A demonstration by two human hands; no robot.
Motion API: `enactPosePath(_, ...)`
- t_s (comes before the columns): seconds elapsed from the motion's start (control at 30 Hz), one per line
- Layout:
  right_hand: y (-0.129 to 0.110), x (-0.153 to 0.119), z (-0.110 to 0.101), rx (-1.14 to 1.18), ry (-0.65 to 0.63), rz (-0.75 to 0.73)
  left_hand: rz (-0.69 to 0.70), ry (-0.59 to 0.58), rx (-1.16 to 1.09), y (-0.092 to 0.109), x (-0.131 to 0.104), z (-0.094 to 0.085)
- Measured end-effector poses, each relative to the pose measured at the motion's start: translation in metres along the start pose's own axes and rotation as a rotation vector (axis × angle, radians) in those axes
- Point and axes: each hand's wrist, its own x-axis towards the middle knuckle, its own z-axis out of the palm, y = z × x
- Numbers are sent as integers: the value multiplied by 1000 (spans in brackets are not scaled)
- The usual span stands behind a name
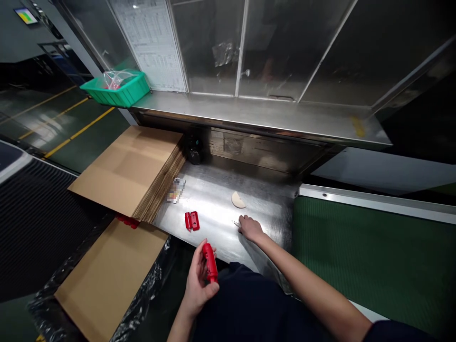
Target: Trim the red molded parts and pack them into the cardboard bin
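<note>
Near the table's front edge, my left hand (200,278) is closed around a red plastic part (210,262), roughly cylindrical with small holes. My right hand (250,227) rests low over the metal table, fingers closed on a thin, pale metal tool (236,223) whose kind I cannot make out; most of it is hidden by the fingers. Just beyond that hand lies a cream half-round piece (238,200). Left of it, two red plastic parts (192,221) lie side by side on the metal surface.
Stacked cardboard sheets (128,166) stand at the left, above a plastic-lined box with a cardboard sheet (114,275). A dark bottle-like object (194,149) stands at the back. A green conveyor belt (366,256) runs on the right. A green bin (123,95) sits on the metal shelf (249,111).
</note>
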Motion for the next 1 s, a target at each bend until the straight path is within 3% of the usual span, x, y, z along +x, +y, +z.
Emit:
enactPosePath(0.1, 8, 7, 7, 2, -66, -41, 32, -46, 27, 10, -5, 5)
enactPosePath(0.2, 9, -5, 0, 74, -114, -165, 62, -79, 66, 22, -11, 7)
enactPosePath(0.33, -2, -46, -35, 328, -203, -374, 21, -118, 130, 38, -20, 9)
enactPosePath(0.47, -24, -101, -83, 638, -199, -675, 17, -123, 167, 51, -26, 13)
enactPosePath(0.57, -42, -139, -113, 608, -210, -740, 19, -138, 216, 63, -27, 18)
enactPosePath(0.67, -56, -166, -129, 487, -227, -758, 45, -168, 277, 73, -27, 23)
enactPosePath(1.0, -70, -182, -129, 210, -53, -875, 79, -189, 321, 87, -27, 31)
